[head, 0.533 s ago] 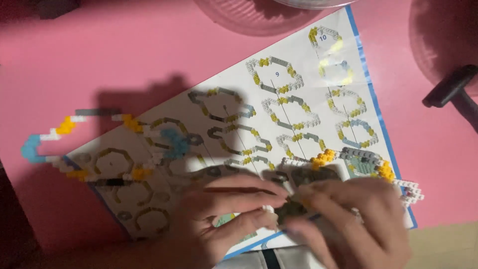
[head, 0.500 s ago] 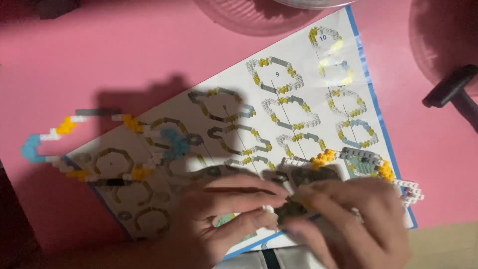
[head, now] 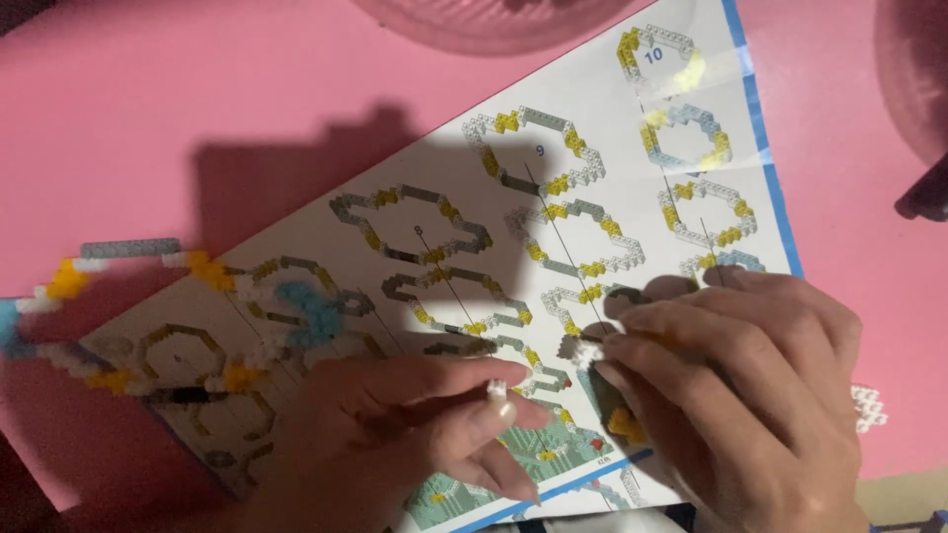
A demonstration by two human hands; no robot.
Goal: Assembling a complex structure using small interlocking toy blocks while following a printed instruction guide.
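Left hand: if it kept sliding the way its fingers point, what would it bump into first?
The left hand points right, pinching a tiny white brick. First in line looks to be the right hand with its white piece, just across the instruction sheet; depth is uncertain.

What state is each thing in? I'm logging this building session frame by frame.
left hand: pinching a small white brick at its fingertips.
right hand: closed over a partly hidden brick assembly.
instruction sheet: flat, open, partly shadowed.
brick ring: assembled, lying flat, blurred.
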